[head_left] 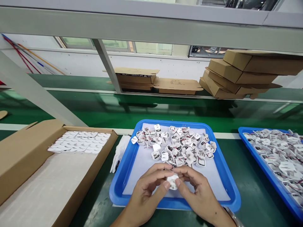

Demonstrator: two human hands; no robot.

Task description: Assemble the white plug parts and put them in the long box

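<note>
Between my two hands is a small white plastic part (173, 182) with metal pins, like a plug housing, held over the front of a blue tray (226, 171). My left hand (151, 189) pinches its left side with thumb and fingers. On the other side, my right hand (197, 189) grips it with the thumb pressed to its face. Behind my fingertips lies a loose heap of similar white housings (182, 145), several with red and black wires showing, on the tray's white lining. The underside of the held part is hidden by my fingers.
Left of the tray, an open cardboard box (82, 186) holds rows of white pieces (80, 140). A white glove (120, 149) lies between them. Another blue tray (260, 170) full of wired white parts stands at right. Cardboard boxes (243, 75) are stacked behind a metal frame (151, 26).
</note>
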